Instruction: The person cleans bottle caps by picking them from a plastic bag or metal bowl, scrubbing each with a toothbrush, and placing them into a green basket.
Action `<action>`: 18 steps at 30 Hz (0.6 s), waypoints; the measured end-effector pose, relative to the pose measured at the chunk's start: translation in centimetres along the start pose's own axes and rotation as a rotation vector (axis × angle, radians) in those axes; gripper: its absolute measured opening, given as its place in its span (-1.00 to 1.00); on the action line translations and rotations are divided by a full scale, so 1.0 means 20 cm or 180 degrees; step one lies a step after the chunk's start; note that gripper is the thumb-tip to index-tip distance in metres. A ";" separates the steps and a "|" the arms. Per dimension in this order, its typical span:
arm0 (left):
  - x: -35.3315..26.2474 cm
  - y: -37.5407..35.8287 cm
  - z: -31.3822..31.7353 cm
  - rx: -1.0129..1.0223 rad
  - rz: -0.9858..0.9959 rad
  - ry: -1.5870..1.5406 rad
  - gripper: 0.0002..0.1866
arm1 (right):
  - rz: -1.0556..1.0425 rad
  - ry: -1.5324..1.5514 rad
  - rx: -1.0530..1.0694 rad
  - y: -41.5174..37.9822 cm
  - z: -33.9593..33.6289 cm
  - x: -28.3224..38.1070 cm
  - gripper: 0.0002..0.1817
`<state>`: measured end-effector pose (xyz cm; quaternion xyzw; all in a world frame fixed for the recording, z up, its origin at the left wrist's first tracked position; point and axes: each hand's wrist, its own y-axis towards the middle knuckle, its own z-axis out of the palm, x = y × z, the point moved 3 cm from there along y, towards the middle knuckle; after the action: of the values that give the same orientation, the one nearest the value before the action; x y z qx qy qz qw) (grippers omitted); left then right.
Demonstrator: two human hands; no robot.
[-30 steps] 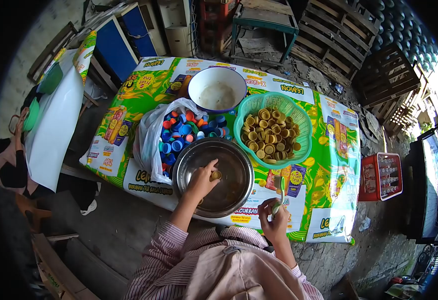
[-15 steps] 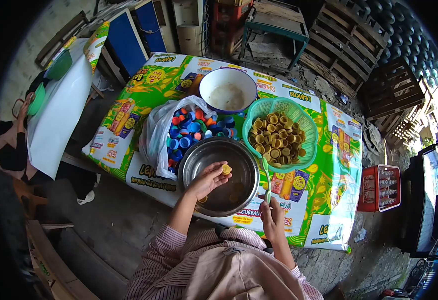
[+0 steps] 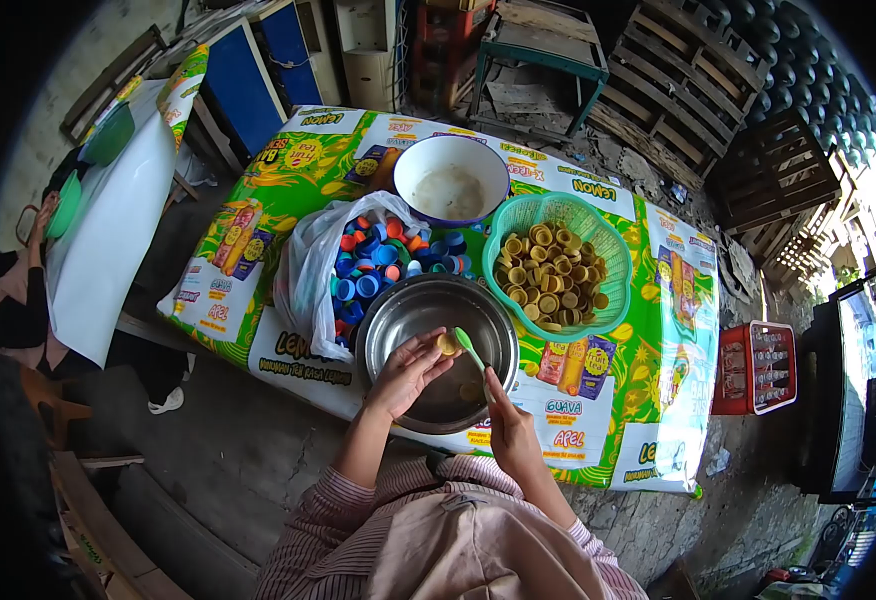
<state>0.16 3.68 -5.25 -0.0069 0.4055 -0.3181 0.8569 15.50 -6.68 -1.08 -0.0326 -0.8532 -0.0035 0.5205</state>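
Observation:
Over a steel bowl (image 3: 390, 318), my left hand (image 3: 404, 378) pinches a yellow bottle cap (image 3: 448, 345) at its fingertips. My right hand (image 3: 514, 436) grips the handle of a green toothbrush (image 3: 472, 352); its head is right at the cap. A few yellowish caps lie low in the bowl, partly behind my hands. Right of the bowl, a mint-green plastic basket (image 3: 622, 312) holds many yellow-brown caps (image 3: 550, 272). To the left, a translucent plastic bag (image 3: 304, 262) gapes around blue, red and orange caps (image 3: 368, 284).
A white enamel basin (image 3: 404, 172) with a dark rim stands behind the bowl on the printed table cover (image 3: 568, 440). At far left another person's hand (image 3: 44, 216) is at a green bowl (image 3: 66, 206). A red bottle crate (image 3: 755, 368) stands on the floor at right.
My right hand has moved left and up, bringing the toothbrush from beside the bowl to the cap. My left hand still holds the cap above the bowl.

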 end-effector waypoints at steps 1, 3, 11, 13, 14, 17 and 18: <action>0.00 0.00 -0.01 -0.0076 -0.0077 0.0023 -0.64 | 0.0002 -0.0011 -0.0007 0.00 0.00 0.00 -0.42; 0.00 -0.01 0.00 -0.0039 -0.0088 -0.0055 -0.64 | -0.0395 -0.0215 -0.0256 0.00 -0.01 0.03 -0.36; -0.01 0.00 -0.02 0.0154 0.0063 -0.0095 -0.64 | -0.0479 -0.0080 -0.0473 0.01 0.02 0.04 -0.42; -0.03 -0.01 -0.01 0.0183 0.0011 -0.0057 -0.64 | -0.0732 0.0020 -0.0450 0.00 0.07 0.03 -0.41; -0.03 -0.01 0.00 0.0196 -0.0026 -0.0032 -0.64 | -0.0261 0.0079 -0.0449 0.01 0.05 0.00 -0.41; -0.03 -0.01 0.01 0.0203 -0.0030 -0.0198 -0.64 | -0.0573 -0.0025 -0.0567 0.00 0.03 0.03 -0.40; -0.02 -0.01 -0.01 -0.0044 -0.0063 -0.0150 -0.65 | -0.0572 -0.0021 -0.0564 -0.01 0.04 0.03 -0.40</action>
<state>-0.21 3.69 -5.04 -0.0244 0.3873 -0.3235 0.8630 14.55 -6.85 -0.88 -0.0018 -0.8508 -0.1254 0.5104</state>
